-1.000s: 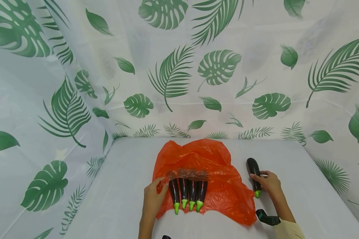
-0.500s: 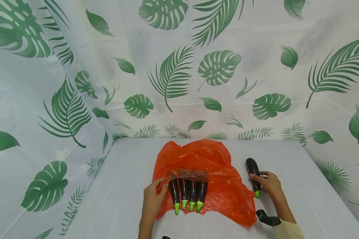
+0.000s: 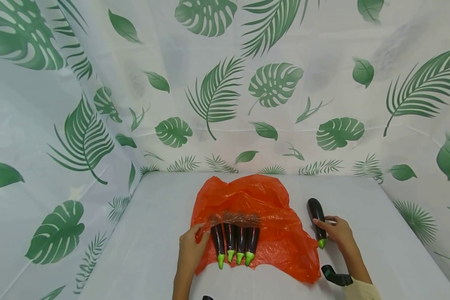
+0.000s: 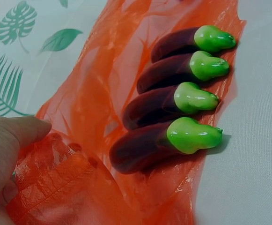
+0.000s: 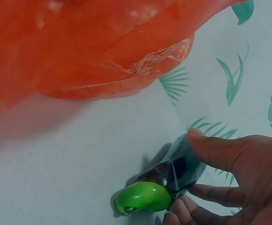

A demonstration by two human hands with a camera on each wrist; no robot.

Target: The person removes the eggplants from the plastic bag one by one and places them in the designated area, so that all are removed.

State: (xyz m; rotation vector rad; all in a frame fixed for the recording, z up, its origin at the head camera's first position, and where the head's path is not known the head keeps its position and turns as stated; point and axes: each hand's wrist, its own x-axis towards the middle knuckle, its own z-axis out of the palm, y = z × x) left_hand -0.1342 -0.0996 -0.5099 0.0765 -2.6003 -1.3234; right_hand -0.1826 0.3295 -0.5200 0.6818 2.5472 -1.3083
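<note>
An orange-red plastic bag (image 3: 281, 248) lies spread on the white table, its mouth toward me. Several dark eggplants (image 4: 145, 145) with bright green caps lie side by side in it, their caps near the bag's edge and their far ends under the film. My left hand (image 3: 192, 250) pinches the left edge of the bag's mouth between thumb and fingers. To the right of the bag, my right hand (image 3: 338, 233) holds a single eggplant (image 3: 316, 211) by its sides; its green cap (image 5: 143, 197) points toward me, and it lies at the tabletop.
The white table (image 3: 146, 250) runs back to a wall sheet (image 3: 225, 146) printed with green leaves. Similar sheets hang at left and right. A black band (image 3: 336, 276) is on the right wrist. A small dark object (image 3: 207, 298) shows at the bottom edge.
Almost nothing differs. The eggplant in my right hand has shifted very slightly to the left; the left hand keeps its hold on the bag.
</note>
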